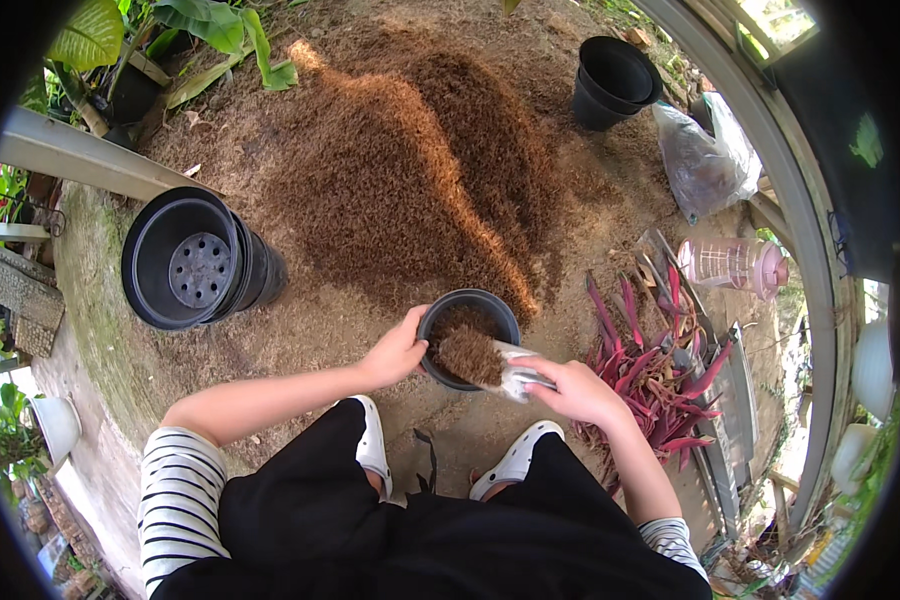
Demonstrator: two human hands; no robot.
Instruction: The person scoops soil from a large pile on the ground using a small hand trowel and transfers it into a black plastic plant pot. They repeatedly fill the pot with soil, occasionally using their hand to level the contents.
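Observation:
A small black plant pot [507,315] stands on the ground in front of my feet, with brown fibrous potting mix inside. My left hand [398,350] is closed on its left rim, thumb on the near side. In my right hand [578,392] is the handle of a pale metallic hand trowel [519,376]. Its blade reaches over the pot's right rim, heaped with brown mix [470,357]. The tip of the blade is hidden under the mix. Just beyond the pot spreads a large pile of the brown mix [370,190].
Stacked black pots [140,250] lie tilted at left. At far right are another black pot [610,95] and a plastic bag [705,165]. A pink clear bottle [730,265] and purple-leaved cuttings [660,380] lie to my right. Metal frame posts [820,300] border the space.

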